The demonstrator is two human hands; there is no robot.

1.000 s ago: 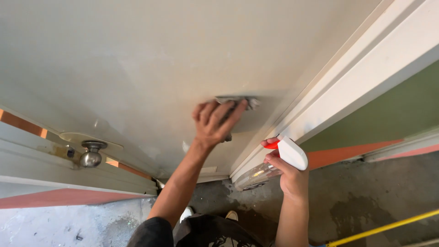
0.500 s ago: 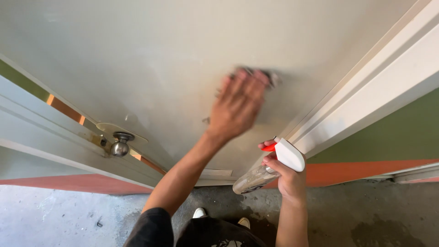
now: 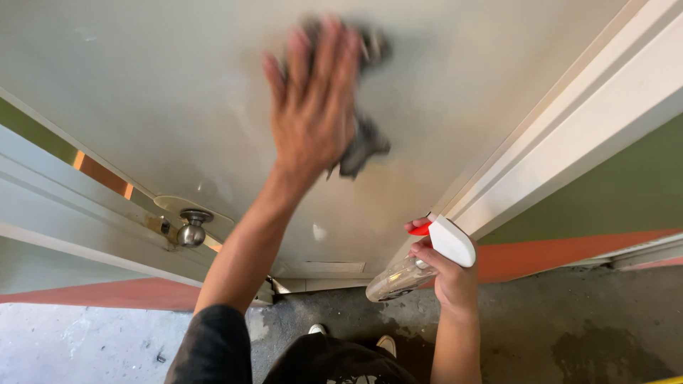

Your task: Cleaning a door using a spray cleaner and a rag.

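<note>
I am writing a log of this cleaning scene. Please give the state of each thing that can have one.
Off-white flat door: open.
Round metal door knob: untouched.
Dark grey crumpled cloth: pressed on door, blurred.
Clear plastic spray bottle, white head, red trigger: tilted, held.
Left hand: on cloth.
Right hand: grip closed on bottle.

Black sleeve (image 3: 213, 345); white shoes (image 3: 386, 345)

I stand at a building's doorway, not clearly a home or a shop. A pale door (image 3: 178, 85) with a round metal knob (image 3: 191, 231) hangs in a white frame (image 3: 569, 135). The wall (image 3: 605, 206) is green over an orange band, above a stained concrete floor (image 3: 569, 327).
</note>
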